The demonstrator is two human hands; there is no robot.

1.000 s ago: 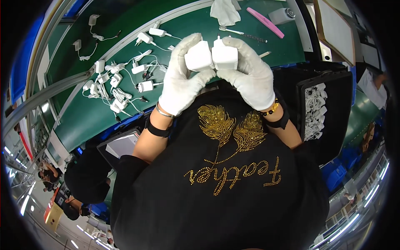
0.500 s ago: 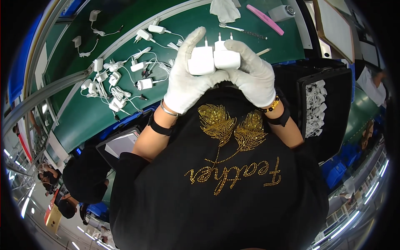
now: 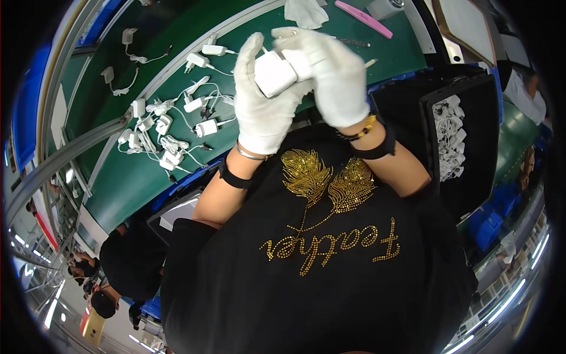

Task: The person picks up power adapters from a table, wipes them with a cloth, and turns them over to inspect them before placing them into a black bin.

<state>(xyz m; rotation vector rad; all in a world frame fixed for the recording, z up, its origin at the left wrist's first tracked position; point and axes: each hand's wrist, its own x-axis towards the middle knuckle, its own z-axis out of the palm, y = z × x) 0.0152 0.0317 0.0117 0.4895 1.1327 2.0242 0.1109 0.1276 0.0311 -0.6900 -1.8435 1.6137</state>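
1. Green worktop point(image 3: 118, 192): lay before you, white corded adapters point(image 3: 164, 125) strewn left of your hands; pink strip point(image 3: 364, 19) and white cloth point(image 3: 305, 14) near its far edge.
2. Room: black case point(image 3: 479, 133) holding bundled white leads point(image 3: 449, 138) stood at your right; black-clad person point(image 3: 132, 262), your left.
3. Obscured: your gloved right hand point(image 3: 339, 82) was blurred, its fingers hiding much of the second adapter point(image 3: 298, 64); the cloth was cut off above.
4. Held: your gloved left hand point(image 3: 259, 121) gripped the first adapter point(image 3: 275, 74), above the worktop; your right closed round the second, just beside it.
5. Axis: first adapter tilted, its visible pin pointing away and leftward, long axis slanting likewise.
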